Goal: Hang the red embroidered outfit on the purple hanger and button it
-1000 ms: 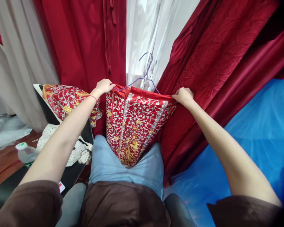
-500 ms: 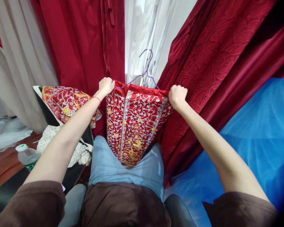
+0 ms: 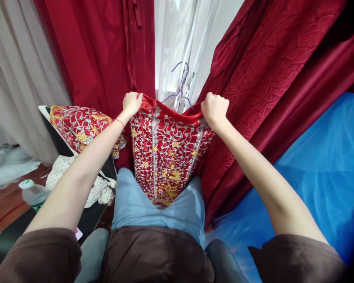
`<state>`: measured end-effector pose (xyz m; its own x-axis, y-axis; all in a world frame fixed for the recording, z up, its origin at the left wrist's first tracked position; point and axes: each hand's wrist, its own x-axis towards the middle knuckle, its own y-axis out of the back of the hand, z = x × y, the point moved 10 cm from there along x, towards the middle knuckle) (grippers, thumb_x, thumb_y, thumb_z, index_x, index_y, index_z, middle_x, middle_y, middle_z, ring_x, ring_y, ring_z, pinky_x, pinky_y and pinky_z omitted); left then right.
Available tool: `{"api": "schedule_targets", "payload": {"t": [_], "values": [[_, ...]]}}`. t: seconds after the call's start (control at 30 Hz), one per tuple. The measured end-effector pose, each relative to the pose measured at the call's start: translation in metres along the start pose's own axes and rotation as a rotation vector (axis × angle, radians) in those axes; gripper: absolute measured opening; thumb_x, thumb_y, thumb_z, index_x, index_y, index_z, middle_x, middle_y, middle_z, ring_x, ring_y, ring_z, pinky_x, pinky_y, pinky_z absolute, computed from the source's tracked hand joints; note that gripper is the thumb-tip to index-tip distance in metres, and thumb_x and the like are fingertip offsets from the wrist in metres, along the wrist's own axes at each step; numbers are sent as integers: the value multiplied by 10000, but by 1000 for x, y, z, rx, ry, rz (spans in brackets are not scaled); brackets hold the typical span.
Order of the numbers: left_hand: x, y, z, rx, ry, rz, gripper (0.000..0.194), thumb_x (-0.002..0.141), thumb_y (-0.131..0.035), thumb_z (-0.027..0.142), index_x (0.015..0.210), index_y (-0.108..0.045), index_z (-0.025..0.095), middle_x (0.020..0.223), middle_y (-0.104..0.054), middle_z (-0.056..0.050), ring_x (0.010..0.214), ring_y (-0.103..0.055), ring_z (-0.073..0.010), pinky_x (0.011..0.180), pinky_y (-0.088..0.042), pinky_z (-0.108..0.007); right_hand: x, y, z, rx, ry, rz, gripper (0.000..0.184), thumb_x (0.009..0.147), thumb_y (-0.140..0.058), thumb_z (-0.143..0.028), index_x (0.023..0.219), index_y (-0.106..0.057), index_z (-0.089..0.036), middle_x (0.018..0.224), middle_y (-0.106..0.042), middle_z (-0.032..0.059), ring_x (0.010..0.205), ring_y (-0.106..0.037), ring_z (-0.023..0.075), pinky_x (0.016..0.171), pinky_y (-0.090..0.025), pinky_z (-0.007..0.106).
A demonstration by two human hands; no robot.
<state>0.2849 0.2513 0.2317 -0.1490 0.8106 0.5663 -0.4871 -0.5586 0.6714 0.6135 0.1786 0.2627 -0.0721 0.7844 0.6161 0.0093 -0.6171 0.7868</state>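
Observation:
A red skirt [image 3: 174, 145] with silver and gold embroidery hangs between my hands, its lower end down between my knees. My left hand [image 3: 132, 103] is closed on the left end of its plain red waistband. At the right end, my right hand [image 3: 215, 111] grips the same band in a fist. The band sags in the middle. A purple hanger [image 3: 181, 88] rises behind the waistband with its hook free in the air; its lower part is hidden by the cloth.
On my left, another embroidered red garment [image 3: 84, 127] lies on a black surface beside a dotted white cloth [image 3: 57, 173] and a plastic bottle [image 3: 34, 193]. Red drapes [image 3: 100, 47] hang ahead, a patterned red one [image 3: 271, 67] at right. Blue fabric [image 3: 318, 157] spreads along the right.
My right hand has moved left and up, closer to my left hand, which has risen slightly. The waistband has gone from nearly straight to sagging. The hanger has shifted slightly left.

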Motion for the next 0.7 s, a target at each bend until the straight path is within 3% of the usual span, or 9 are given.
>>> {"api": "schedule_targets", "payload": {"t": [0.13,0.27,0.43,0.6,0.7], "values": [[-2,8,-29,-71,79,61,418,984,-345,381,895,-683,151,927,-698,-157,1013,-614,-275,876,-410,-281,-14,25,44,-10,-162,114,520,997,-330,-399,1273,-577,-35,1146,-620,337,1111,-600,456,918,-431,625],[-3,3,-24,-103,56,49,390,964,-375,410,857,-666,174,883,-691,-128,975,-611,-260,828,-410,-282,-23,25,55,-17,-202,105,491,981,-355,-367,1215,-618,-24,1119,-630,348,1099,-608,469,903,-437,621],[-8,-23,6,-237,-134,-271,466,952,-368,483,812,-664,151,882,-705,-89,877,-615,-224,815,-433,-287,-32,7,32,-113,-96,-96,401,943,-413,-288,1172,-640,-52,1129,-658,318,1085,-627,430,905,-447,547],[-29,-12,23,-433,-380,-371,441,836,-422,339,1139,-706,190,1235,-697,-75,1061,-611,-211,951,-453,-307,-43,5,-5,-46,177,-129,466,965,-413,-500,1168,-621,-136,1185,-667,232,1139,-582,382,951,-421,514],[-44,-19,23,-396,-461,-524,426,725,-547,339,1076,-738,188,1163,-719,-70,1005,-626,-218,925,-473,-328,-42,-6,-32,86,321,-163,489,940,-462,-578,1154,-617,-167,1201,-678,188,1138,-578,361,964,-413,524]]}}
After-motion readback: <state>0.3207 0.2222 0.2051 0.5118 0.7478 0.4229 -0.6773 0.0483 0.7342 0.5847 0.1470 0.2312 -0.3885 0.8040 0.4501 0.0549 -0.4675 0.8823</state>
